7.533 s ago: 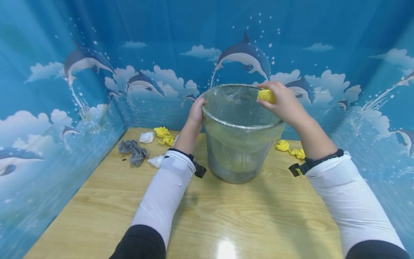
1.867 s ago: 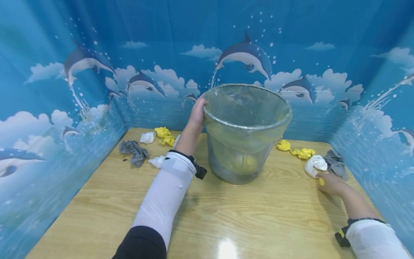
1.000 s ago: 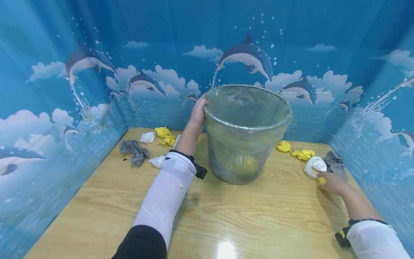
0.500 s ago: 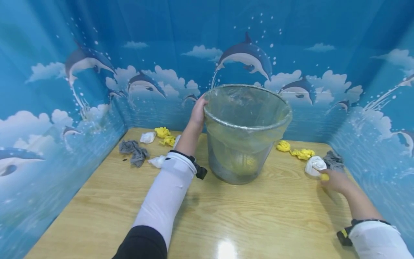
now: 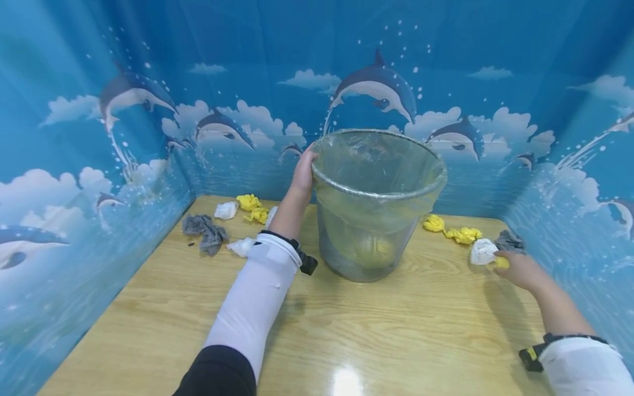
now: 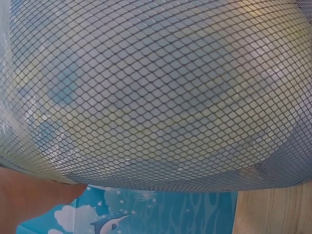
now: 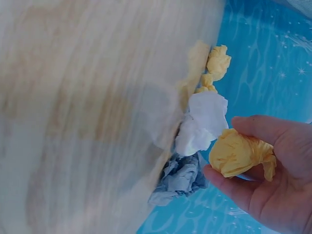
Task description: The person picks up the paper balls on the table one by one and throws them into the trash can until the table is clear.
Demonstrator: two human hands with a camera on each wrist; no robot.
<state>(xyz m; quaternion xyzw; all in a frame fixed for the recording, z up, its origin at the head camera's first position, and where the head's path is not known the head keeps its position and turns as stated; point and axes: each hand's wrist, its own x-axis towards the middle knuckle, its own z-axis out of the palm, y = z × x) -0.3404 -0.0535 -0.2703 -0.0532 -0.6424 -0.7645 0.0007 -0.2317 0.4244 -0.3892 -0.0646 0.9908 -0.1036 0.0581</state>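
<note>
A mesh wastebasket, lined with a thin translucent yellowish bag, stands on the wooden table. My left hand grips its rim on the left side; in the left wrist view the mesh fills most of the picture. At the right, my right hand holds a crumpled yellow wad between thumb and fingers, slightly above the table. Beside that hand lie a white wad and a grey wad. Whether the wads are paper or thin plastic I cannot tell.
Two yellow wads lie between the wastebasket and the white wad. On the left are grey, white and yellow wads, partly hidden by my left forearm. A blue dolphin-print curtain surrounds the table.
Earlier, my right hand held a yellow wad at the wastebasket's rim. It then reached down right and now rises slightly with a yellow wad, away from the white one. My left hand stays put.
</note>
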